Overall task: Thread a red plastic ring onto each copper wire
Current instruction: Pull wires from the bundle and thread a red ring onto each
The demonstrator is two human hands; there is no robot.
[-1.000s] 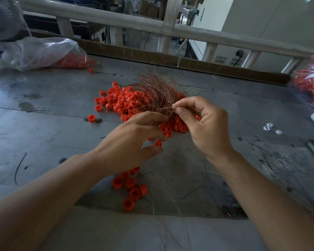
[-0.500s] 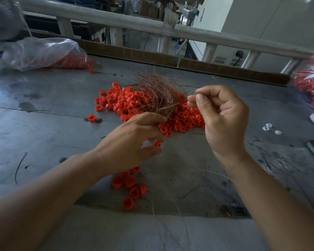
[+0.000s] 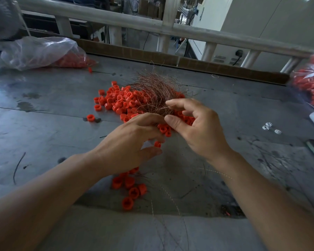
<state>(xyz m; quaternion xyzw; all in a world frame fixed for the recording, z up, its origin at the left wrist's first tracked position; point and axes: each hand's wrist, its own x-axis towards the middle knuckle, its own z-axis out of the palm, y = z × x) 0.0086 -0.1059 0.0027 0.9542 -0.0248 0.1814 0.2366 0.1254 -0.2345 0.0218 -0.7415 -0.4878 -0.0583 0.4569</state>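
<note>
Copper wires (image 3: 156,95) lie in a tangled tuft over the heap of red rings (image 3: 120,102) on the table (image 3: 62,134), close ahead for quick picking. My left hand (image 3: 132,144) curls down, pinching one ring (image 3: 157,144) ready for threading. My right hand (image 3: 199,129) is half open, a strand (image 3: 170,106) across its forefinger (image 3: 178,104); whether it grips, I cannot tell.

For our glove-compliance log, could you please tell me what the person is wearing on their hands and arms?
Nothing that shows: the left hand and right hand are bare, with no gloves or finger rings. The left forearm and right forearm are uncovered to the frame's edge, so no sleeves appear, and neither wrist carries a watch or band.
</note>
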